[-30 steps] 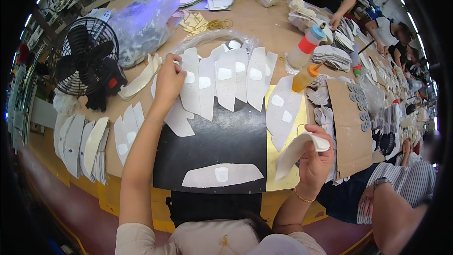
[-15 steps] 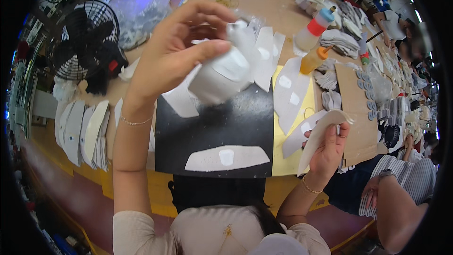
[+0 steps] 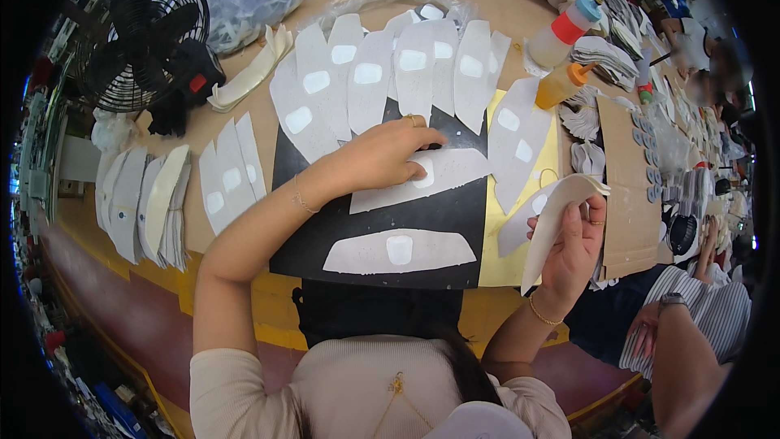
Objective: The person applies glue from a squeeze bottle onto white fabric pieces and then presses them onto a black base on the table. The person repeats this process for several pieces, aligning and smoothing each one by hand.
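Observation:
My left hand (image 3: 382, 154) lies flat on a white curved fabric piece (image 3: 463, 171), pressing it onto a black mat (image 3: 439, 215) in front of me. A second white piece with a small square patch (image 3: 398, 250) lies lower on the same mat. My right hand (image 3: 573, 252) holds a bent white fabric piece (image 3: 552, 215) upright past the mat's right edge, over a yellow sheet (image 3: 508, 264). A fan of similar white patched pieces (image 3: 390, 69) is spread along the mat's far side.
A black desk fan (image 3: 154, 36) stands at the far left. Stacks of white pieces (image 3: 146, 199) lie at the left. Two squeeze bottles (image 3: 561, 85) stand at the right by a brown cardboard sheet (image 3: 630, 187). Another person's arm (image 3: 691, 341) is at the lower right.
My left hand lifted a white piece from the fan at the back, brought it close to the camera, then laid it down on the black mat. My right hand kept its bent piece.

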Demonstrator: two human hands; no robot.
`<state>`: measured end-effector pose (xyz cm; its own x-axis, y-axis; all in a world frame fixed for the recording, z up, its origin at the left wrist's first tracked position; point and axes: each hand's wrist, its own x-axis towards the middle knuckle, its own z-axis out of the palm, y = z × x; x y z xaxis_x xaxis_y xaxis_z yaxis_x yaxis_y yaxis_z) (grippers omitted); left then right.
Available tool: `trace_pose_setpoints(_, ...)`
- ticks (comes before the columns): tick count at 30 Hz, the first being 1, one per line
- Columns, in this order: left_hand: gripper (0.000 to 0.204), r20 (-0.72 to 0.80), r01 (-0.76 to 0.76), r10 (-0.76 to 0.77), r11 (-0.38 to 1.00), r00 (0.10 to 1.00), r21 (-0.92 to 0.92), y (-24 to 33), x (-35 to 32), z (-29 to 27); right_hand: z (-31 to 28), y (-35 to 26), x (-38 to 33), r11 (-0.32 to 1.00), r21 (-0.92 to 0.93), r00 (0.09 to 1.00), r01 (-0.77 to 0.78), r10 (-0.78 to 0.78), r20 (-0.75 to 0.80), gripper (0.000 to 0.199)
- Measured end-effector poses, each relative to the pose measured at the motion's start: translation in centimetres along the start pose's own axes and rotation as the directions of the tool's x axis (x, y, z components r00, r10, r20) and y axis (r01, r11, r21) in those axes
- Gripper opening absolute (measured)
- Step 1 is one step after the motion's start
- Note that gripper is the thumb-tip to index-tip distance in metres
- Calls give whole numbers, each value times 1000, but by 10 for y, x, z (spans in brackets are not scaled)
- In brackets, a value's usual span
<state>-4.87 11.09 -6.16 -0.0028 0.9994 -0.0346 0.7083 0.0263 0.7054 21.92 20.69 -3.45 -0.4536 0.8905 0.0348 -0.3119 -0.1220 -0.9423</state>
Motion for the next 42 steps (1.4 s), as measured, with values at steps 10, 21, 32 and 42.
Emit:
trace_pose_setpoints(10,46,-124,-52,14,952,992,-303,5,-16,-1,19,-3,-2,938,-330,955,-111,193,226,50)
trace_pose_setpoints(21,23,85,344,-543,396,836,-851,48,-88,-6,26,-3,11,629,-701,706,-335,660,255,25)
trace_pose_setpoints(32,29,46,552,-725,479,687,-682,26,-96,15,20,30,33,645,-712,884,-277,462,75,22)
trace_pose_setpoints(42,31,-24,604,-739,568,673,-559,18,-93,18,16,45,37,612,-761,892,-216,440,100,23)
